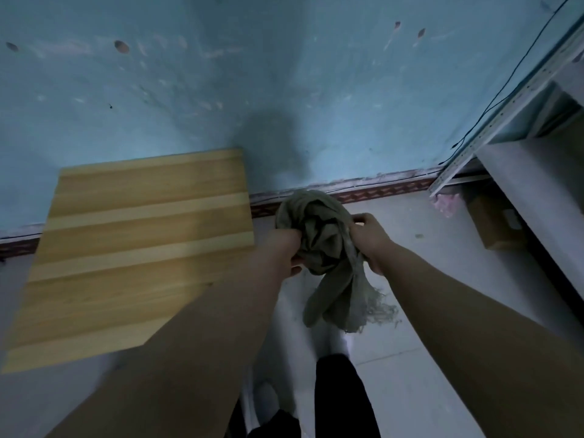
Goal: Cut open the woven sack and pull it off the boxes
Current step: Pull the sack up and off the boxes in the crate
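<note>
A grey-green woven sack (pixel 322 235) is bunched into a ball between my hands, held in the air in front of the blue wall. A frayed end (pixel 363 311) hangs down from the bundle. My left hand (pixel 286 249) grips the bundle's left side. On the right side, my right hand (pixel 371 237) pinches the fabric. A cardboard box (pixel 496 221) sits on the floor under the shelf at right. No cutting tool shows.
A wooden tabletop (pixel 136 248) stands against the wall at left. A white metal shelf unit (pixel 531 165) fills the right side, with a pink scrap (pixel 445 203) by its foot. My dark trouser leg (pixel 341 396) is below on the pale floor.
</note>
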